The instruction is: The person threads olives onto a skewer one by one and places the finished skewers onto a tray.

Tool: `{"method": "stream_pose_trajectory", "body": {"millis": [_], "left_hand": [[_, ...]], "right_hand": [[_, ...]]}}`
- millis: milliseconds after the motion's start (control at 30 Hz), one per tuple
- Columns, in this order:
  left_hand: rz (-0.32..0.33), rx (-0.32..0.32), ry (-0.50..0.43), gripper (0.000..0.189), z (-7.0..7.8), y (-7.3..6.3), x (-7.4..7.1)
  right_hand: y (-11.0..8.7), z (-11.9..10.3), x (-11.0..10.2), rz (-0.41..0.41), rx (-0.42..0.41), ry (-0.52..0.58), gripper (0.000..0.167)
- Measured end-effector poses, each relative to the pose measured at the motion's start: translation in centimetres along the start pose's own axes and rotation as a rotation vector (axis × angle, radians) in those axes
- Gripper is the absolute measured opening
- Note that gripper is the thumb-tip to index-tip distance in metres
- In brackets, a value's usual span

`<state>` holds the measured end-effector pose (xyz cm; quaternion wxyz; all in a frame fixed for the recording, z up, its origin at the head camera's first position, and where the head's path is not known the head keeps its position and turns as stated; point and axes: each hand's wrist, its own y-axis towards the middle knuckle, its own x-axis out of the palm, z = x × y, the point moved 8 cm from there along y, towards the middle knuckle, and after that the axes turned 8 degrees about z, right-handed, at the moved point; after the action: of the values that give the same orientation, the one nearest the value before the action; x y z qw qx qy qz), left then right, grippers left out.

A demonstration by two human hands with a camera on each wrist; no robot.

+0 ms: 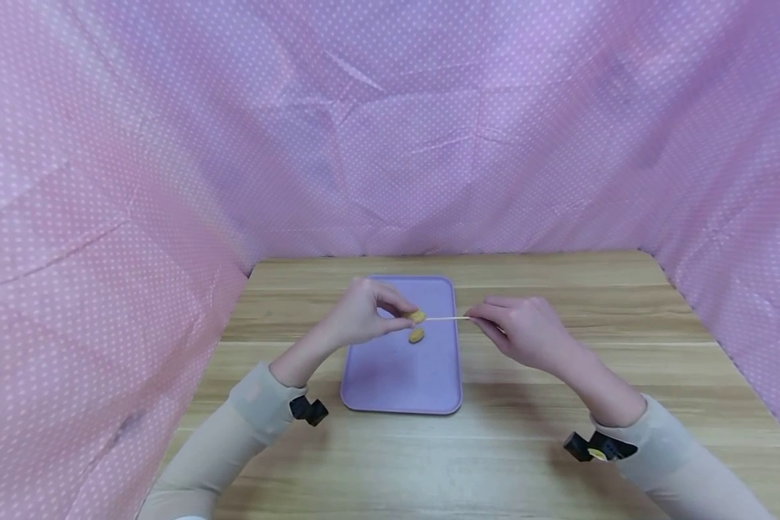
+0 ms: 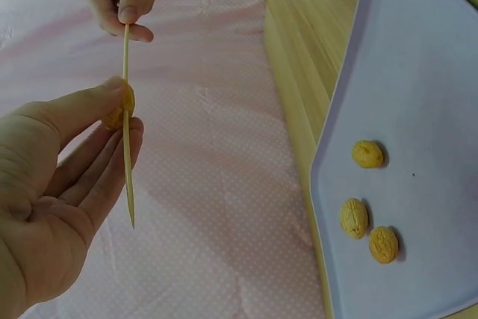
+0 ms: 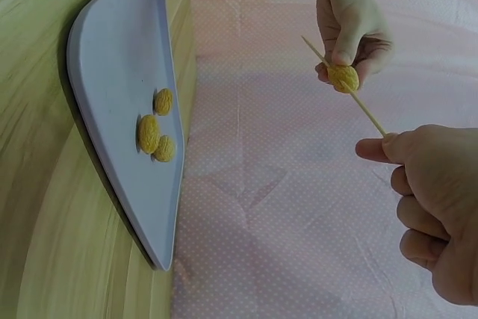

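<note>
Between thumb and fingertips, my left hand [image 1: 366,314] pinches a wrinkled yellow dried fruit [image 3: 343,78] above the tray. A thin wooden skewer [image 2: 129,177] passes through this fruit, its pointed end sticking out on the far side. My right hand [image 1: 526,328] pinches the skewer's other end with thumb and forefinger, to the right of the fruit. Three more dried fruits [image 2: 354,218] lie on the lilac tray [image 1: 403,390]. In the head view only one loose fruit [image 1: 416,335] shows; the left hand hides the others.
The tray lies on a wood-grain table [image 1: 520,477], toward its far side. A pink cloth [image 1: 429,144] with white dots hangs behind the table and at both sides. Small black cameras [image 1: 308,410] are strapped at both wrists over pale sleeves.
</note>
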<state>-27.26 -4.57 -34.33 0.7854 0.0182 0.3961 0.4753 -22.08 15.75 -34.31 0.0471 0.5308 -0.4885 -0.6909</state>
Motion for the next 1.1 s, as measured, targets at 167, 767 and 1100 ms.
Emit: {"method": "stream_pose_trajectory", "body": {"millis": [167, 767, 1100], "left_hand": [[0.023, 0.080, 0.044, 0.014, 0.6, 0.1, -0.1], [-0.003, 0.135, 0.082, 0.016, 1.6, 0.8, 0.6], [-0.003, 0.154, 0.109, 0.019, 1.9, 1.3, 1.1]], "right_hand": [[-0.1, 0.0, 0.1, 0.024, -0.001, 0.019, 0.010], [0.1, -0.5, 1.2, 0.011, 0.015, 0.041, 0.006], [0.3, -0.7, 1.5, 0.004, 0.030, 0.034, 0.012]]}}
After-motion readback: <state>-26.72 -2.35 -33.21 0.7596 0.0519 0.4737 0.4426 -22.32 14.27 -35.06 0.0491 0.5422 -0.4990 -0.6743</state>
